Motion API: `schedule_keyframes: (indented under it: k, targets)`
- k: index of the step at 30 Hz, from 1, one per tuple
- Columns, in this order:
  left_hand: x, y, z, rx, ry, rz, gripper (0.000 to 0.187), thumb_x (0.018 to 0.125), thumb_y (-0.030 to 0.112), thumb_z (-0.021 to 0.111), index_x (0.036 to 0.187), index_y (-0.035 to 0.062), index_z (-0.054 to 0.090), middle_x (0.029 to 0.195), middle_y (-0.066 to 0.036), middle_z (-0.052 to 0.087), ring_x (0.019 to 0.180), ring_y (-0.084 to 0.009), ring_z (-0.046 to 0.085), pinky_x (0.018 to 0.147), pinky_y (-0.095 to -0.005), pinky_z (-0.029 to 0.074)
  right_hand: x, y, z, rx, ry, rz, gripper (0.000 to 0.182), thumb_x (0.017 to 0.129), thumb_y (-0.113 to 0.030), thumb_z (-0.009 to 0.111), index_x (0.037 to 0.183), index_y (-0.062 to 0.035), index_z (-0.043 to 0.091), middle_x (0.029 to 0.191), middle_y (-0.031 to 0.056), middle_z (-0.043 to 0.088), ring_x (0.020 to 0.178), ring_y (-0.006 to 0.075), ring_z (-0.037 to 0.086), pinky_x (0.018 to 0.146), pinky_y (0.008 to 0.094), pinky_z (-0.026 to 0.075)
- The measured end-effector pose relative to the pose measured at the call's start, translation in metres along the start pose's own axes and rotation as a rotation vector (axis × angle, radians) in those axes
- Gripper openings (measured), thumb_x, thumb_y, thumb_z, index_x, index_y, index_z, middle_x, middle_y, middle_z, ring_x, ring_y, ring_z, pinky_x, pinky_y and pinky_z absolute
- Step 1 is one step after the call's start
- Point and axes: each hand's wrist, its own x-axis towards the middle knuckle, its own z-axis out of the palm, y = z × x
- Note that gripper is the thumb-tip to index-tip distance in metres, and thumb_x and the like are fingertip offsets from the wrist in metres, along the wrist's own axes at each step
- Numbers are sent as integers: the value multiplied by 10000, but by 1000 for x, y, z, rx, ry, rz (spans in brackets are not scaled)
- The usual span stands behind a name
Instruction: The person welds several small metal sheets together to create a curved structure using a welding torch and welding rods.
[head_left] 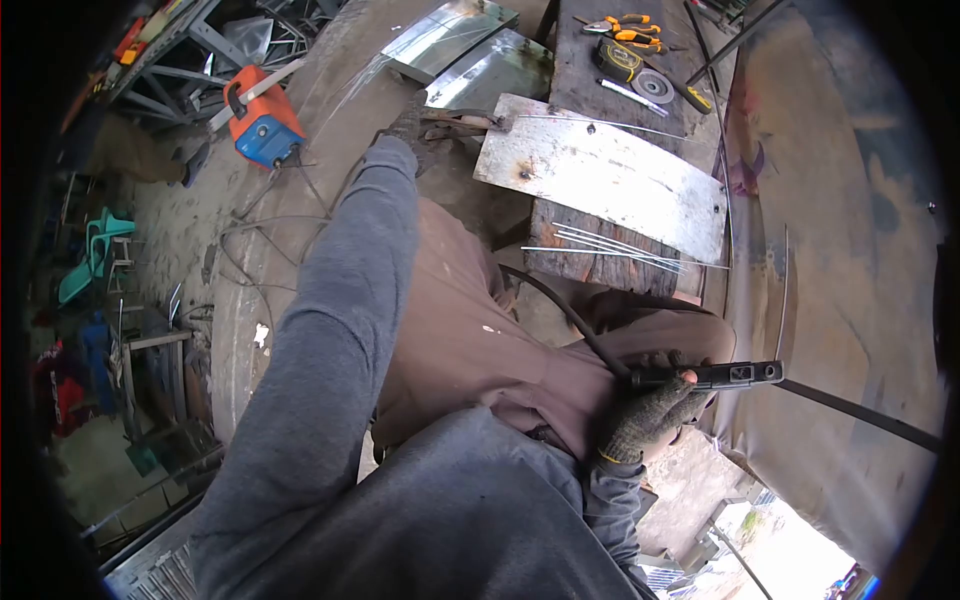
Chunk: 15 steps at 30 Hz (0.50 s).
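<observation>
My left hand (405,128), in a dark glove, is wrapped round a rusty clamp (462,124), whose jaws meet the left corner of a scratched flat metal plate (600,178). That plate lies across a worn wooden bench (570,258). Several thin rods (610,243) rest on the wood beside its near edge. Over my right thigh, my right hand (648,412), gloved with bare fingertips, holds a black electrode holder (735,375). A thin rod (784,300) stands up from the holder's end, and a black cable leaves its other end.
Pliers (635,38), a tape measure (620,60), a disc (652,86) and a marker (636,97) lie at the bench's far end. Shiny metal pieces (490,75) sit beyond my left hand. An orange and blue machine (264,118) with cables stands left. A tarp (830,230) hangs right.
</observation>
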Motion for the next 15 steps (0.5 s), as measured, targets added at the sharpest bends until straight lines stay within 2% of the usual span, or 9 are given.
schedule_keyframes:
  k: [2, 4, 5, 7, 9, 10, 11, 13, 15]
  targets:
    - [-21, 15, 13, -127, 73, -93, 559, 928, 576, 572, 1254, 122, 540, 1201, -119, 580, 1051, -279, 561, 952, -472, 474, 2, 8, -3, 42, -21, 49, 642, 1050, -392, 470, 1457, 78, 309, 1250, 219, 564, 1064, 235, 602, 940, 349, 480]
    - [-34, 27, 23, -254, 147, -189, 575, 925, 583, 571, 1270, 124, 536, 1231, -124, 567, 1082, -285, 551, 950, -478, 476, 6, 34, -7, 54, 16, -64, 644, 1048, -390, 478, 1457, 76, 303, 1242, 200, 562, 1078, 201, 590, 945, 321, 472]
    - [-33, 29, 23, -301, 168, -226, 516, 951, 538, 552, 1288, 149, 515, 1268, -111, 530, 1138, -291, 533, 996, -516, 443, 5, 31, -7, 50, 20, -63, 644, 1048, -390, 478, 1457, 76, 303, 1242, 200, 562, 1078, 201, 590, 945, 321, 472]
    - [-33, 31, 21, -347, 184, -272, 459, 978, 493, 532, 1306, 173, 494, 1305, -97, 494, 1193, -296, 514, 1042, -554, 409, 3, 20, -5, 74, -26, 9, 685, 1042, -456, 454, 1471, 60, 315, 1426, 211, 430, 1227, 254, 503, 1046, 359, 413]
    - [-37, 31, 23, -330, 183, -242, 470, 980, 497, 526, 1314, 168, 488, 1242, -120, 474, 1193, -348, 500, 1020, -545, 437, 4, 23, -5, 57, -36, 6, 680, 1044, -449, 451, 1474, 59, 312, 1433, 208, 419, 1236, 254, 493, 1056, 360, 402]
    - [-38, 27, 21, -323, 116, -216, 591, 965, 523, 541, 1430, 186, 403, 1205, -145, 453, 1237, -376, 454, 997, -539, 452, 5, 24, -8, 42, -50, 5, 675, 1047, -443, 448, 1477, 58, 308, 1440, 205, 408, 1245, 253, 483, 1065, 361, 391]
    - [-39, 24, 21, -319, 94, -240, 591, 965, 523, 541, 1430, 186, 403, 1205, -145, 453, 1237, -376, 454, 997, -539, 452, 6, 22, -12, -79, -54, -30, 659, 1053, -429, 440, 1480, 55, 308, 1445, 194, 399, 1251, 249, 475, 1069, 351, 378]
    - [-42, 28, 27, -127, 291, -264, 726, 937, 550, 567, 1518, 218, 288, 1295, -185, 419, 1278, -375, 413, 985, -523, 449, 5, 29, -7, 135, -47, 49, 645, 1055, -414, 445, 1478, 55, 314, 1428, 189, 418, 1250, 250, 471, 1071, 344, 367]
    - [-55, 40, 30, -145, 425, -374, 833, 918, 513, 614, 1556, 191, 187, 1425, -223, 333, 1285, -369, 389, 963, -498, 448, 5, 27, -7, 72, -27, 52, 640, 1055, -406, 449, 1477, 55, 315, 1421, 187, 428, 1247, 251, 471, 1071, 344, 363]
